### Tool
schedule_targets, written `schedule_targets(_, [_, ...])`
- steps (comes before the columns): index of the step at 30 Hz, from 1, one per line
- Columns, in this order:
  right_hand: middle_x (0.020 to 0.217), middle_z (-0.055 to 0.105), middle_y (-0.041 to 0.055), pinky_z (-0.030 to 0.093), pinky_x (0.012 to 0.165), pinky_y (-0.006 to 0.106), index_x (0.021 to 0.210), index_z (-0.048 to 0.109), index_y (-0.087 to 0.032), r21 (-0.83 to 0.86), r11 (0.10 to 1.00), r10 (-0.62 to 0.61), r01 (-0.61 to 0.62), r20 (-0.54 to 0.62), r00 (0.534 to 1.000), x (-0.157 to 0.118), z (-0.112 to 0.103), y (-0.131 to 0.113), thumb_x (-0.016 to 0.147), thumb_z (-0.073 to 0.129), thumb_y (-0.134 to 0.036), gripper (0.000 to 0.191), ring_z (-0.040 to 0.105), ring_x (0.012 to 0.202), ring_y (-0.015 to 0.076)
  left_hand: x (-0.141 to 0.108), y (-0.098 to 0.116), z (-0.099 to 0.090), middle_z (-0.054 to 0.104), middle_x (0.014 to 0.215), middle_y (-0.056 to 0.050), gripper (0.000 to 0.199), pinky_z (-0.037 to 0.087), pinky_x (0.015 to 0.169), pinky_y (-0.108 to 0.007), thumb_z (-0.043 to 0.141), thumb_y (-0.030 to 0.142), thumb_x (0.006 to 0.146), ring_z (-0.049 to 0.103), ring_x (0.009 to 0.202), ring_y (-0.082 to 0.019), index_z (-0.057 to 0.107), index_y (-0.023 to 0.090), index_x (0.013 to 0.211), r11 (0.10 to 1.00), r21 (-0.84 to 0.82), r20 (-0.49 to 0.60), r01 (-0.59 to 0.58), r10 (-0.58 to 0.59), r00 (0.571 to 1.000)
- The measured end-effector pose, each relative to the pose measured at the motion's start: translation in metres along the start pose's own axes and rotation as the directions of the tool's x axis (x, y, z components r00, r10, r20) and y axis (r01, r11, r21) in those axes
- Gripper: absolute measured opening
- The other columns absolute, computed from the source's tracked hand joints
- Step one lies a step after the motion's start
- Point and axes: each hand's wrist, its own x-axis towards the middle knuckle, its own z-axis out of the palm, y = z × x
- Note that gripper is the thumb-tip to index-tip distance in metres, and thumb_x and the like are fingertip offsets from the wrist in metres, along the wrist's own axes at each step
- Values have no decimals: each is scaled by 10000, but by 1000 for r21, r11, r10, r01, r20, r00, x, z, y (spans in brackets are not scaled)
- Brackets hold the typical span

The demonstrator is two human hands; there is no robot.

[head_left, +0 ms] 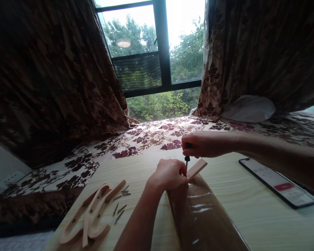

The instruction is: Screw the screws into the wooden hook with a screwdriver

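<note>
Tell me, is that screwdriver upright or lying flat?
Upright, or nearly so: the screwdriver points down beside the left hand's fingers, with its dark handle on top, gripped by the right hand.

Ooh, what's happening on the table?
Somebody's right hand is gripping a screwdriver, pointing it down beside a wooden piece at the end of a brown box. The left hand is right there too, its fingers close to the tip, so I can't see exactly what the tip touches. Curvy wooden hooks and loose screws lie to the left, and a phone lies to the right.
</note>
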Motion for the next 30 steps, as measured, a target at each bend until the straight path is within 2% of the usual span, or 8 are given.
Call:
schedule_targets(3, [659, 624, 17, 298, 500, 215, 818, 624, -143, -36, 999, 3, -4, -16, 1000, -1, -1, 0, 846, 530, -264, 157, 463, 537, 93, 0, 1, -1, 693, 783, 49, 72, 408, 644, -254, 637, 299, 709, 618, 746, -177, 689, 278, 755, 1000, -4, 6, -8, 8, 1000])
schedule_targets(9, [723, 640, 6, 331, 535, 204, 824, 636, -171, -45, 995, -89, 90, 24, 996, 1, -6, 0, 802, 541, -192, 100, 486, 596, 100, -1, 4, -1, 695, 784, 37, 83, 417, 693, -275, 631, 281, 704, 620, 753, -188, 693, 277, 758, 1000, 10, 10, -7, 7, 1000])
schedule_targets(14, [686, 622, 29, 300, 508, 228, 820, 633, -154, -121, 993, 11, -11, 3, 1000, 1, -5, -5, 853, 500, -284, 189, 465, 563, 110, -4, 9, -1, 695, 788, 12, 97, 425, 752, -312, 610, 262, 724, 623, 781, -213, 691, 255, 776, 999, 37, -4, -1, 1, 1000])
schedule_targets(16, [677, 614, 23, 288, 496, 227, 828, 632, -157, -127, 992, 9, -7, 14, 1000, -1, -6, -6, 841, 517, -298, 182, 455, 551, 107, -5, 10, -2, 698, 800, 11, 104, 427, 762, -312, 610, 259, 726, 624, 788, -212, 695, 254, 786, 999, 43, -1, -2, 2, 1000])
schedule_targets(21, [691, 610, 2, 290, 497, 211, 840, 628, -166, -87, 995, -48, 53, 57, 997, -4, -9, -5, 764, 563, -181, 101, 450, 564, 95, -6, 11, -3, 696, 786, 3, 114, 427, 777, -313, 604, 262, 732, 627, 787, -215, 700, 253, 793, 999, 52, 2, 8, -8, 1000])
schedule_targets(30, [615, 574, 6, 283, 481, 226, 772, 620, -152, -126, 992, 11, -13, -14, 1000, -6, -3, -2, 820, 554, -303, 171, 433, 523, 101, -5, 9, -2, 689, 767, 12, 118, 424, 765, -317, 597, 277, 733, 623, 772, -216, 700, 270, 790, 999, 45, 4, -8, 8, 1000])
